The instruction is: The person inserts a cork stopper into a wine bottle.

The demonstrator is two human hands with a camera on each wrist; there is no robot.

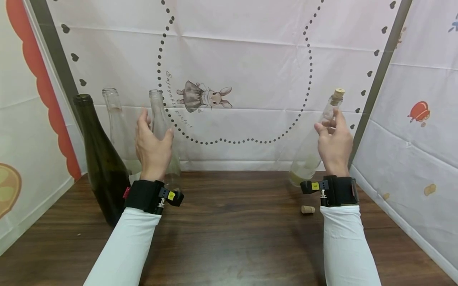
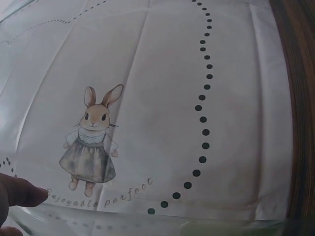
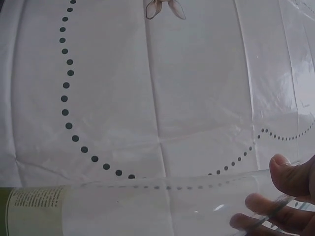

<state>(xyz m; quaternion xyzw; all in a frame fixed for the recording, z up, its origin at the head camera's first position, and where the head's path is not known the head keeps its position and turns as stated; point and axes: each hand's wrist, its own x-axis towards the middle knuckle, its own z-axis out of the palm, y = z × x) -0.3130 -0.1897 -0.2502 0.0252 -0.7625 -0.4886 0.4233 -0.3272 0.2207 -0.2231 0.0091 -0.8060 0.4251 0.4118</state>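
Wooden table [image 1: 229,238] fills the foreground, with a white printed cloth [image 1: 250,59] behind reading "Enjoyable perfect" beside a dressed rabbit [image 1: 205,96]. At far left stands a dark green bottle [image 1: 101,167], then a clear bottle [image 1: 119,127]. Left hand [image 1: 152,149] wraps its fingers round another open clear bottle [image 1: 159,119], standing upright. Right hand [image 1: 334,145] pinches the neck of a tilted, corked clear bottle [image 1: 311,155] whose label print is too small to read. Loose cork [image 1: 307,209] lies on the wood near it.
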